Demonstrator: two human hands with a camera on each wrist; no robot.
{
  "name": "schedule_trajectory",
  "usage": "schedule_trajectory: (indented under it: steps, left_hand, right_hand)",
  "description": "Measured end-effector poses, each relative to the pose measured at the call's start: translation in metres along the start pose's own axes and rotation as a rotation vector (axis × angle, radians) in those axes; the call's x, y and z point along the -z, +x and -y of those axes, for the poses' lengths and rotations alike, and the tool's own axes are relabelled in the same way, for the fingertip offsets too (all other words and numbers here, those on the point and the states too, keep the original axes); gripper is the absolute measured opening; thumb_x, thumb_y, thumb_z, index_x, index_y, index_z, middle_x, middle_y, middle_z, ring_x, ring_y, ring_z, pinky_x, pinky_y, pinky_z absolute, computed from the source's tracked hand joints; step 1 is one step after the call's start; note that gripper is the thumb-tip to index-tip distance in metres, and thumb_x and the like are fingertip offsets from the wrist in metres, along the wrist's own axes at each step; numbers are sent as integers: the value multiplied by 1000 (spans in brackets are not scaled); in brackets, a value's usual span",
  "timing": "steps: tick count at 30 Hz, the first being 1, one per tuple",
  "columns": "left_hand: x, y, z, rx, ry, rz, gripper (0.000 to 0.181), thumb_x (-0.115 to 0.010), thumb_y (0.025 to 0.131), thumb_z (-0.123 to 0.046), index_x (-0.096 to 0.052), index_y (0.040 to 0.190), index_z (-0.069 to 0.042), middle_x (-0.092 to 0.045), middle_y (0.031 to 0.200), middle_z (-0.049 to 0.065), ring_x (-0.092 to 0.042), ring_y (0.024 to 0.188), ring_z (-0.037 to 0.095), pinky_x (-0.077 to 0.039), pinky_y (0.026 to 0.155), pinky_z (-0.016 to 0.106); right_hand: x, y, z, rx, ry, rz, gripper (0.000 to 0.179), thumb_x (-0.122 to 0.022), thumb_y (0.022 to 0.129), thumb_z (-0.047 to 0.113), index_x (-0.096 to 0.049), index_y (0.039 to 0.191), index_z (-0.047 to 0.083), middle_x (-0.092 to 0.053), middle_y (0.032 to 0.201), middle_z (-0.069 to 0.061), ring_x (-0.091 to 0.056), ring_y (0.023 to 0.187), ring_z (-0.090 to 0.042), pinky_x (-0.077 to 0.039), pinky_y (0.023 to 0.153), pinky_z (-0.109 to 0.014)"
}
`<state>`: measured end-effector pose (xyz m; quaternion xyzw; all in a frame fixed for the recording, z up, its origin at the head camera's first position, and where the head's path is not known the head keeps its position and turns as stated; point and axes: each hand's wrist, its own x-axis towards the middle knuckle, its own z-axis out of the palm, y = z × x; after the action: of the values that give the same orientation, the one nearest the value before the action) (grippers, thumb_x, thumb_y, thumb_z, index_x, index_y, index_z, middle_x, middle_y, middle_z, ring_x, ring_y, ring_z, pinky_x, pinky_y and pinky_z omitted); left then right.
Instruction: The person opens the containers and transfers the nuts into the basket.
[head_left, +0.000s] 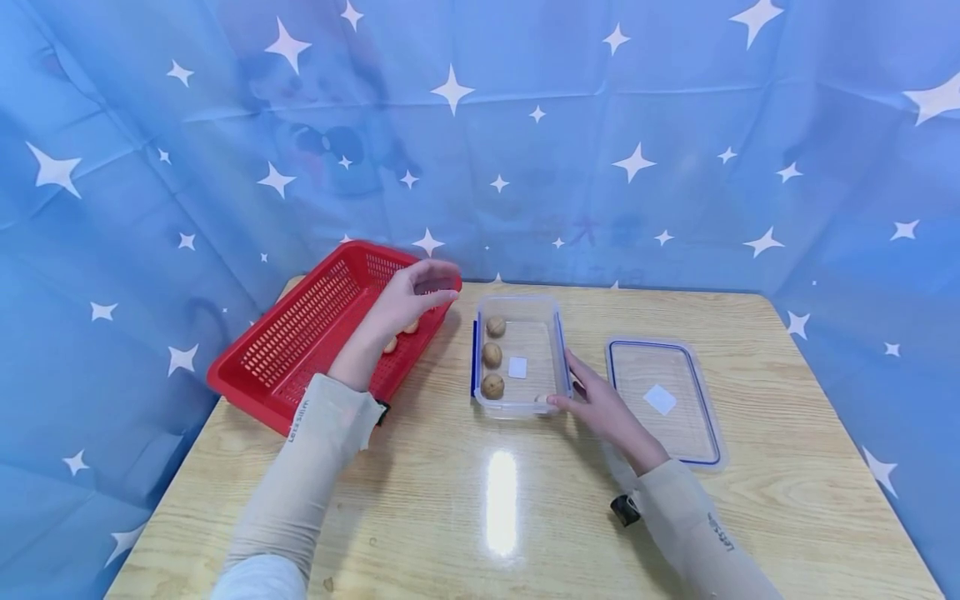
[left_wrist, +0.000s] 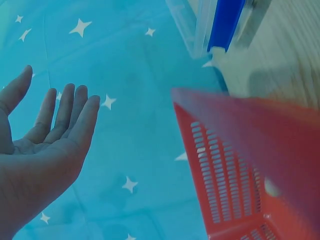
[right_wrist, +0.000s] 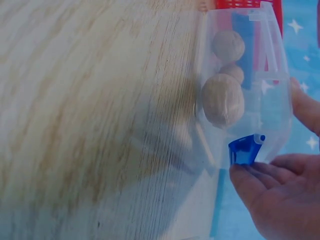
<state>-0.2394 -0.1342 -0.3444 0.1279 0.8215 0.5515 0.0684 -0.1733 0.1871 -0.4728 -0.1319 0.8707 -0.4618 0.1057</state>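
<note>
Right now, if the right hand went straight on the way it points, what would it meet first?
The box, at once: the right hand touches it at the near right corner. Past that wall, whether the line meets the walnuts inside or passes over them is unclear.

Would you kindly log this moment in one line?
left hand: by red basket | right hand: holds clear container | walnuts: three in container | lid: on table

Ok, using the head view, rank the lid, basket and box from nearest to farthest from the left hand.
1. Basket: beneath the left hand and to its left.
2. Box: to the hand's right.
3. Lid: farther right, beyond the box.
</note>
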Motion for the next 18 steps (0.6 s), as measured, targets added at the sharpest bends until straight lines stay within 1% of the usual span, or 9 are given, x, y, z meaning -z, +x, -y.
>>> schedule_trajectory:
  steps: [5,10,13,16,18]
  left_hand:
    - [-15,1,6,-19,6,19,44,-70,93,-21,-58,134,-14,-61,137,9,-56,131,28,-51,106,43]
    - [-31,5,11,-42,-40,73,42,-68,95,-20,-58,134,-11,-60,138,9,-56,132,28,-48,109,44]
    - [-42,8,14,-44,-86,110,40,-66,96,-18,-58,134,-10,-60,138,10,-56,132,27,-46,111,43]
    - [-52,10,17,-56,-91,141,40,-66,96,-18,-58,134,-8,-60,138,11,-56,131,26,-46,112,43]
    - [-58,11,19,-67,-78,157,41,-67,95,-18,-58,134,-7,-61,137,12,-57,130,27,-46,111,43]
  right_hand:
    - [0,0,0,-4,-1,3,91,-69,94,25,-9,159,2,-9,166,-23,-21,150,-44,-30,118,-51]
    - [1,0,1,-10,1,2,91,-69,95,25,-8,159,2,-9,166,-23,-22,150,-44,-30,118,-51]
    - [1,0,0,-6,3,1,91,-68,95,24,-8,159,2,-9,166,-24,-23,149,-45,-30,118,-52]
    - [0,1,0,0,4,2,90,-68,95,24,-8,159,3,-9,165,-24,-23,149,-45,-30,118,-51]
    - [0,1,0,3,8,2,90,-68,95,24,-9,159,2,-9,166,-24,-22,150,-44,-30,119,-51]
